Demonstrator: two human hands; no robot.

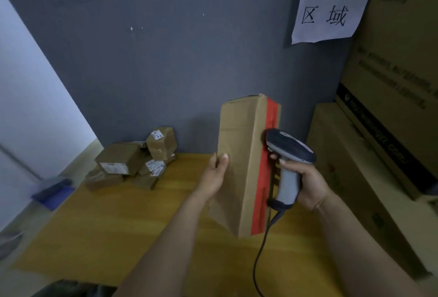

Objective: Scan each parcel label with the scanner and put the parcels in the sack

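Head view, down along both forearms: our left hand (pixel 216 173) grips the tall cardboard parcel (pixel 237 145) by its left edge, thumb on the near face and fingers wrapped out of sight behind. It holds the parcel upright over the wooden table (pixel 113 223) (whether the lower end touches the wood, the angle does not settle). Just right of that grip, across the width of the box, our right hand (pixel 305 183) is curled tight round the grey handle of the barcode scanner (pixel 288 152). The scanner's dark head sits close against the side of the box that carries the red tape (pixel 263 178). A black cable (pixel 260 256) trails from below the right fist toward us.

We judge this to be the scanning step for this one parcel. No label shows on the faces turned our way, so it is either on the taped side or round the back; we cannot tell which. The next move probably calls for the left hand to turn the box until the label meets the scanner window, with the right hand drawing back a little for a clean read. The sack is not in view. Well beyond the left hand, off to its left, a pile of small labelled parcels (pixel 132 161) waits its turn.
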